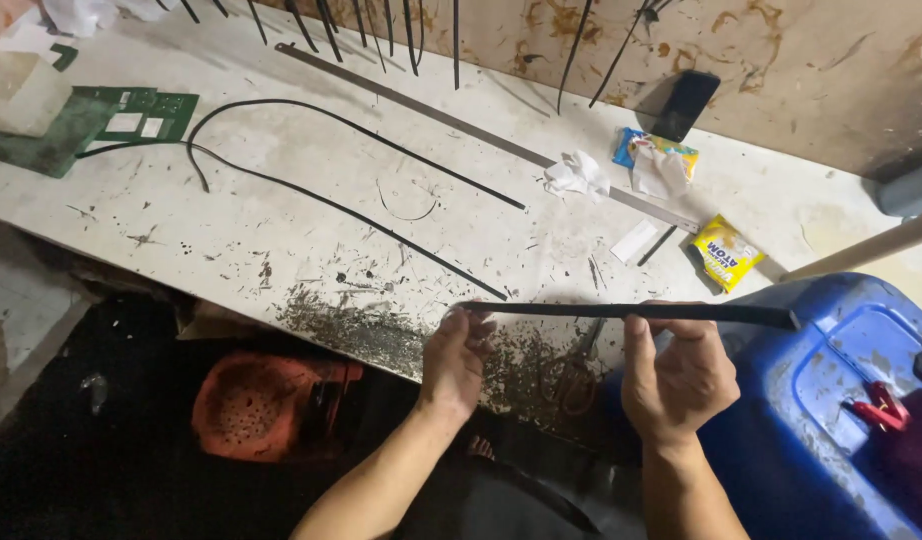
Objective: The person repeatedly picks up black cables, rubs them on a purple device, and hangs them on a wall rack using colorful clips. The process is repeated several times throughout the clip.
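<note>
white bench (231, 230) | L hand (455, 362) + R hand (678, 378) - grip black strip (621, 312)

Small yellow sachet (726, 251) right of centre on the white bench, blue-and-yellow torn wrapper (657, 158) above it, dark phone screen (686, 104) leaning against the wall, upper right

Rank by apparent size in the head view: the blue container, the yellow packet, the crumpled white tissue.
1. blue container, though nearness to the camera enlarges it.
2 and 3. yellow packet and crumpled white tissue look alike; no ranking between them.
</note>
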